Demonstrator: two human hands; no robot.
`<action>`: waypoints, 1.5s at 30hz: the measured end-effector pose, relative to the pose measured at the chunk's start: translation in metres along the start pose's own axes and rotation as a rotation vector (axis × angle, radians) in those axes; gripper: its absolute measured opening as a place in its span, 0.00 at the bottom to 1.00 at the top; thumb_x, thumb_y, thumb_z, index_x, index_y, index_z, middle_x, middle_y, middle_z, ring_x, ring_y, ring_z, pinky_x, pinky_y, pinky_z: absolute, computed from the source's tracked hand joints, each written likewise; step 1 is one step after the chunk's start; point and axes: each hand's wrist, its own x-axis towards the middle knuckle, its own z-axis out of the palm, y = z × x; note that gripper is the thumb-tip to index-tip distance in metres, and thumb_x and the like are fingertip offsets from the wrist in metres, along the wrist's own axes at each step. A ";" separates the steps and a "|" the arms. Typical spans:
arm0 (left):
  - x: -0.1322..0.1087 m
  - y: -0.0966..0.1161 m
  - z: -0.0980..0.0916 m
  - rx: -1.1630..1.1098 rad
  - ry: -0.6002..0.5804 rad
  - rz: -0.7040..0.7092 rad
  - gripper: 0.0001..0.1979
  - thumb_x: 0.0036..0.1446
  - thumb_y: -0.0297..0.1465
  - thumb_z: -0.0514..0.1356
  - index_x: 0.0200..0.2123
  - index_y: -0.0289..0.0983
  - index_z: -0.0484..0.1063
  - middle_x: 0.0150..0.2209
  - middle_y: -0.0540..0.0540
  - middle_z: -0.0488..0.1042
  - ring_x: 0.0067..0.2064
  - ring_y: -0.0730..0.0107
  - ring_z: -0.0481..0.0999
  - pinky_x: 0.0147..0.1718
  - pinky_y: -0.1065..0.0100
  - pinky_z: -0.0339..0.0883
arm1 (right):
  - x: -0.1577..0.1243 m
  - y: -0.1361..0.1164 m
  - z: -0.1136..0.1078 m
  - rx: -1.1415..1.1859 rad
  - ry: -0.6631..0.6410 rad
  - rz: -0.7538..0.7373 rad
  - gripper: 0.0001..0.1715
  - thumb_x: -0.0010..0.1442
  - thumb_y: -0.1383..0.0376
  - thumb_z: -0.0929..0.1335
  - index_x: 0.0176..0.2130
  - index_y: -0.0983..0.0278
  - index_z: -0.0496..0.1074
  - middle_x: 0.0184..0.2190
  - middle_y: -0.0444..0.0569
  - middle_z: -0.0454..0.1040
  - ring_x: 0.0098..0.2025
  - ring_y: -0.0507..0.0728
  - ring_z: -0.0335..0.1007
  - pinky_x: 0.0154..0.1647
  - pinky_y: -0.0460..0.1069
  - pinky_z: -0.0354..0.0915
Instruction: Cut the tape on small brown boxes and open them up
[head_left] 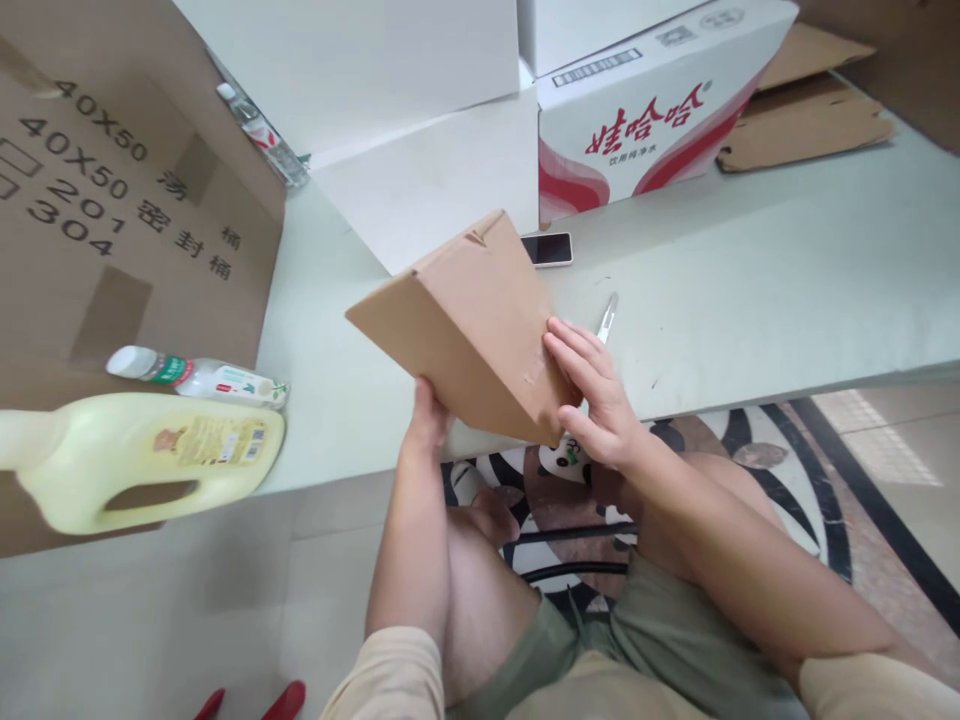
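Observation:
A small brown cardboard box (472, 330) is held tilted above the front edge of the table, one corner pointing down toward my lap. My left hand (429, 415) grips its lower left side, the thumb on the near face and the other fingers hidden behind the cardboard. At the lower right, my right hand (596, 395) presses its fingers against the box, the thumb near the bottom corner. A slim knife or scalpel-like tool (608, 316) lies on the table just beyond my right hand. Behind the box, a phone (549, 250) is partly covered.
White boxes (442, 160) and a red-and-white water carton (652, 130) stand along the back of the table (787, 270). Flattened cardboard (810, 125) lies at right. On the left are a large carton (135, 220), a yellow jug (82, 440) and plastic bottles (225, 382).

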 end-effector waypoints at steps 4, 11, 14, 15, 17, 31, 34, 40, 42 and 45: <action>-0.001 -0.004 0.014 0.093 0.010 -0.135 0.42 0.51 0.68 0.56 0.53 0.41 0.77 0.59 0.41 0.78 0.67 0.47 0.70 0.64 0.50 0.69 | 0.001 -0.010 -0.007 0.046 0.000 0.000 0.35 0.68 0.56 0.64 0.71 0.55 0.60 0.71 0.52 0.61 0.73 0.66 0.58 0.74 0.67 0.56; 0.000 -0.012 0.025 0.527 -0.087 -0.069 0.29 0.56 0.49 0.67 0.55 0.38 0.77 0.54 0.37 0.81 0.58 0.44 0.79 0.56 0.45 0.74 | -0.003 -0.002 -0.009 -0.032 0.014 0.018 0.26 0.62 0.65 0.67 0.59 0.57 0.75 0.66 0.53 0.69 0.73 0.67 0.58 0.73 0.69 0.57; -0.005 -0.006 0.021 0.593 0.026 0.382 0.30 0.60 0.49 0.63 0.61 0.42 0.72 0.62 0.38 0.74 0.65 0.46 0.72 0.62 0.43 0.68 | -0.002 0.000 -0.007 -0.020 -0.031 0.060 0.25 0.62 0.65 0.65 0.57 0.57 0.75 0.67 0.52 0.68 0.72 0.65 0.59 0.74 0.69 0.54; -0.007 -0.003 0.021 0.604 0.028 0.571 0.29 0.63 0.49 0.60 0.62 0.44 0.70 0.65 0.39 0.72 0.68 0.48 0.68 0.66 0.43 0.63 | -0.001 0.000 -0.007 0.005 -0.057 0.056 0.24 0.63 0.65 0.65 0.57 0.58 0.75 0.66 0.53 0.68 0.71 0.65 0.61 0.75 0.68 0.54; -0.011 0.004 0.025 0.670 -0.089 0.890 0.24 0.67 0.47 0.54 0.62 0.47 0.71 0.66 0.43 0.70 0.72 0.52 0.62 0.71 0.43 0.54 | 0.002 0.001 -0.009 0.063 -0.113 0.026 0.23 0.64 0.63 0.65 0.57 0.59 0.75 0.65 0.53 0.70 0.70 0.63 0.63 0.75 0.67 0.54; -0.007 -0.002 0.068 0.813 -0.187 1.155 0.21 0.69 0.39 0.47 0.53 0.42 0.76 0.56 0.43 0.77 0.60 0.57 0.74 0.65 0.45 0.64 | 0.020 0.047 -0.026 -0.808 -0.527 0.845 0.23 0.66 0.56 0.63 0.51 0.64 0.78 0.49 0.65 0.76 0.54 0.72 0.71 0.49 0.61 0.67; -0.008 -0.002 0.067 0.820 -0.175 1.151 0.21 0.69 0.38 0.47 0.53 0.41 0.76 0.56 0.42 0.77 0.60 0.58 0.74 0.65 0.45 0.64 | 0.022 0.044 -0.026 -0.809 -0.552 0.921 0.19 0.64 0.63 0.62 0.51 0.64 0.75 0.47 0.64 0.77 0.50 0.70 0.73 0.46 0.59 0.66; -0.018 -0.004 0.069 0.853 -0.135 1.112 0.20 0.69 0.37 0.48 0.54 0.40 0.76 0.57 0.41 0.76 0.62 0.56 0.72 0.66 0.44 0.63 | 0.016 0.039 -0.044 0.041 -0.037 0.904 0.25 0.59 0.64 0.59 0.54 0.61 0.70 0.34 0.51 0.77 0.39 0.60 0.74 0.39 0.54 0.67; -0.023 -0.004 0.074 0.868 -0.112 1.075 0.19 0.69 0.35 0.49 0.54 0.39 0.75 0.57 0.41 0.76 0.62 0.57 0.72 0.66 0.44 0.62 | 0.012 0.038 -0.051 0.416 0.166 0.740 0.26 0.57 0.63 0.59 0.54 0.60 0.68 0.34 0.50 0.77 0.38 0.59 0.76 0.36 0.53 0.68; -0.031 -0.007 0.083 0.863 -0.076 1.069 0.18 0.68 0.33 0.50 0.54 0.38 0.75 0.57 0.39 0.76 0.62 0.58 0.72 0.66 0.45 0.62 | 0.006 0.036 -0.055 0.481 0.410 0.584 0.20 0.56 0.62 0.64 0.49 0.57 0.65 0.29 0.44 0.75 0.31 0.56 0.74 0.29 0.50 0.65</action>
